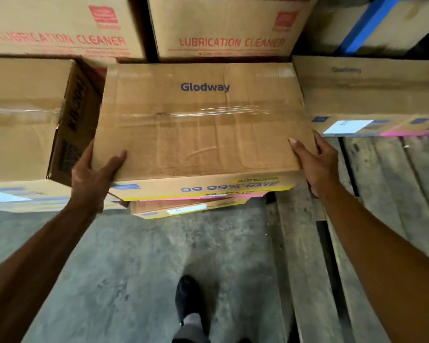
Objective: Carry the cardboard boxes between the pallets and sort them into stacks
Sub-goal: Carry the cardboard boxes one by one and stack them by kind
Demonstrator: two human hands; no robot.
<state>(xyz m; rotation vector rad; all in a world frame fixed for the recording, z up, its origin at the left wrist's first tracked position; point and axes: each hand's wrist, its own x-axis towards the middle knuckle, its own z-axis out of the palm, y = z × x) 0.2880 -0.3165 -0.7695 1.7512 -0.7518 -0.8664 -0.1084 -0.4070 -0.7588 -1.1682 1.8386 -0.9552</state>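
Both hands, left [92, 177] and right [315, 162], clamp the ends of the Glodway box [201, 129] over a lower box [183, 209]. Judged step: a lift or set-down; next, square it with the stack.

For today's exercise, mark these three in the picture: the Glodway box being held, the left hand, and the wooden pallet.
Glodway box [201, 134], head view, centre of its taped top.
Left hand [93, 175], head view, back of the hand.
Wooden pallet [391, 169], head view, a bare plank.

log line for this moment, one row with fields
step: carrying | hands: left hand and right hand grip Glodway box at near corners | under it: similar box | right: pallet
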